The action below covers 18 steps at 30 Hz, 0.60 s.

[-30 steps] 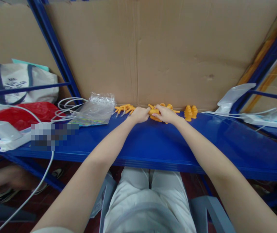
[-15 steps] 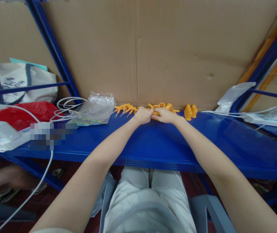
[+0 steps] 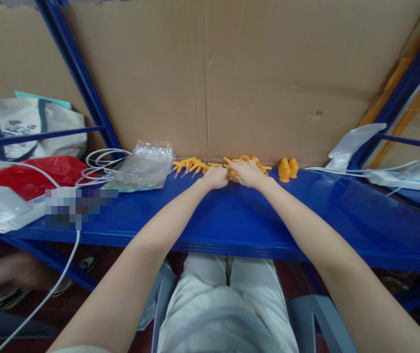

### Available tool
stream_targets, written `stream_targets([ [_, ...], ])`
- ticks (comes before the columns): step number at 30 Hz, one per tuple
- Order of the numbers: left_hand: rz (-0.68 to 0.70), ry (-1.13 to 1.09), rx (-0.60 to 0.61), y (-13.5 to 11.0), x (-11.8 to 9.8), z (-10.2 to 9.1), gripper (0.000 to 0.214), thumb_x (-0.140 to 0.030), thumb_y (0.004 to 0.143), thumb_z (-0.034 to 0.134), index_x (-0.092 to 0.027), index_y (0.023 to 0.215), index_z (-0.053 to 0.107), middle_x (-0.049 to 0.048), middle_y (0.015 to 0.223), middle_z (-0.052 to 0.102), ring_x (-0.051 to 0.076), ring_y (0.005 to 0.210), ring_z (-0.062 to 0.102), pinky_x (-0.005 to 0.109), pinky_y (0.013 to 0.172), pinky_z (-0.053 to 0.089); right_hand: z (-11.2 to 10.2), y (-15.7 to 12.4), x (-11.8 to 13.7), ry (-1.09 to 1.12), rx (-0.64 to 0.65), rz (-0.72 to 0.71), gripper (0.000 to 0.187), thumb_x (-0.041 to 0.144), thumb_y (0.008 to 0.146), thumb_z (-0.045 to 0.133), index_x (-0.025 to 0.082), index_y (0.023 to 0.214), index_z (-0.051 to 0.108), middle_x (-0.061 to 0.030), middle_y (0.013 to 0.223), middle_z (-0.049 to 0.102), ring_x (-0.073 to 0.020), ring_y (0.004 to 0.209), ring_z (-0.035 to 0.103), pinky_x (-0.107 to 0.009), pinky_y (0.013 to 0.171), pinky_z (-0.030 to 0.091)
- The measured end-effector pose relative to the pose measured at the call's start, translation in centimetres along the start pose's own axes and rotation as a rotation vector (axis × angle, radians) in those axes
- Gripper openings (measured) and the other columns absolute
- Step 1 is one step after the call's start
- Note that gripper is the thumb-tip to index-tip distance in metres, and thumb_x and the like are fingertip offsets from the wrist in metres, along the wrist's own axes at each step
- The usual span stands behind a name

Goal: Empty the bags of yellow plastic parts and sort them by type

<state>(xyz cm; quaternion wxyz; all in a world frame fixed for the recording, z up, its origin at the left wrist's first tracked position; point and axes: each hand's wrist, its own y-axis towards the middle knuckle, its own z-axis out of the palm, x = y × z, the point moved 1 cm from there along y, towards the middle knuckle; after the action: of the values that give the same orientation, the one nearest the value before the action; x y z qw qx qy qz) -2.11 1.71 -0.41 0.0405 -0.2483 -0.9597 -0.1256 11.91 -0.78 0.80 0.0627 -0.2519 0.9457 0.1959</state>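
My left hand [image 3: 215, 177] and right hand [image 3: 247, 174] are curled close together at upper centre of the frame, among orange plastic pieces [image 3: 256, 161] on the blue counter [image 3: 232, 215]. I can't tell whether either grip is pinching a piece or merely resting on it; my knuckles cover the contact. A careless push could scatter the cluster behind my fingers. Sliding left might bring the metal spirals of the orange-handled corkscrews [image 3: 189, 163] against my skin; swinging right could topple the upright orange pieces [image 3: 284, 171]. How the parts overlap is too small to make out.
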Motion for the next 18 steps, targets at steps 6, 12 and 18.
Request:
stream_targets([
  [6,-0.027,-0.019,0.021,-0.3,0.3,-0.7,0.037,-0.025,0.096,0.044,-0.016,0.125,0.066,0.0135,0.126,0.071,0.028,0.12,0.067,0.037,0.1,0.052,-0.2,-0.1,0.4,-0.088,-0.039,-0.002,0.028,0.017,0.095,0.049,0.012,0.122,0.057,-0.0205,0.117,0.071,-0.0323,0.113,0.062,-0.04,0.088,0.039],
  [12,-0.015,-0.093,0.036,0.3,0.3,-0.4,0.035,-0.026,0.095,0.045,-0.016,0.119,0.069,0.0136,0.125,0.072,0.027,0.117,0.068,0.033,0.096,0.053,0.5,-0.1,-0.1,-0.113,-0.063,-0.012,0.028,0.017,0.096,0.043,0.013,0.121,0.055,-0.0208,0.112,0.071,-0.0327,0.109,0.06,-0.038,0.087,0.034],
  [18,0.02,-0.354,0.224,0.6,0.8,-0.3,0.031,-0.024,0.09,0.049,-0.015,0.108,0.072,0.0112,0.097,0.077,0.022,0.085,0.073,0.029,0.074,0.057,0.7,-0.1,-0.6,-0.107,-0.035,0.002,0.033,0.014,0.094,0.043,0.011,0.125,0.054,-0.0214,0.112,0.071,-0.0326,0.109,0.059,-0.038,0.088,0.033],
])
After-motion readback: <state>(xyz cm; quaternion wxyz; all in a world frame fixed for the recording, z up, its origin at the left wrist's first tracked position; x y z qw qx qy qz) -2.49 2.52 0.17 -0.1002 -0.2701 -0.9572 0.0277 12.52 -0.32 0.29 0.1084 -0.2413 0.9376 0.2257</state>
